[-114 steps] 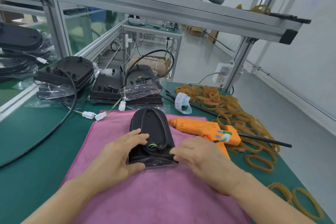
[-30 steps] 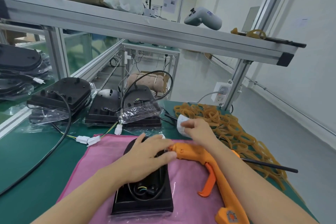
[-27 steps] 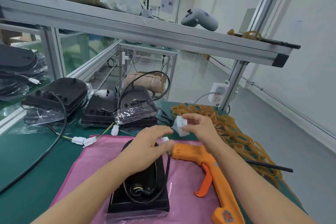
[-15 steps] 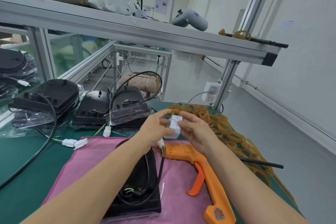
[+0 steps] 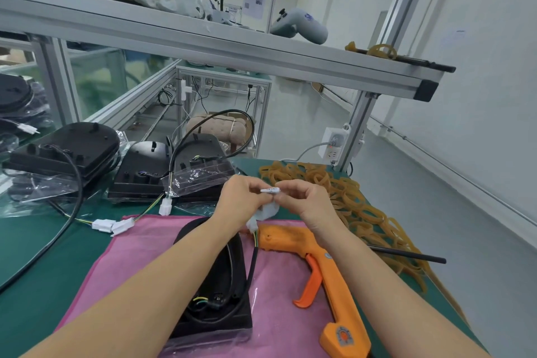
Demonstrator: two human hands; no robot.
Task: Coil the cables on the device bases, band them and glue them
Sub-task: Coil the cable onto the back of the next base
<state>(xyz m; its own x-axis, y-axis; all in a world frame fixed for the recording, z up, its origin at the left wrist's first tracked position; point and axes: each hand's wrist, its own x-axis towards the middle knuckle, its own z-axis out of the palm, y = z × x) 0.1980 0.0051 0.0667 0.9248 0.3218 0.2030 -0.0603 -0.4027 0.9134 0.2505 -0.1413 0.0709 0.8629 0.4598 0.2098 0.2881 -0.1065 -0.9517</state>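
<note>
Both hands, left [image 5: 238, 200] and right [image 5: 302, 200], pinch a white label [image 5: 270, 190] above the glue gun [image 5: 313, 264]. Left of the gun lies the base [image 5: 220, 293], its cable [image 5: 235, 279] coiled; banding and gluing look undone.

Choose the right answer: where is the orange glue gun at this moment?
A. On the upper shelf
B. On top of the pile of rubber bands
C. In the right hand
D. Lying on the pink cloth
D: the glue gun lies on the pink cloth, and both the left hand and the right hand pinch a small white label above it.
</note>
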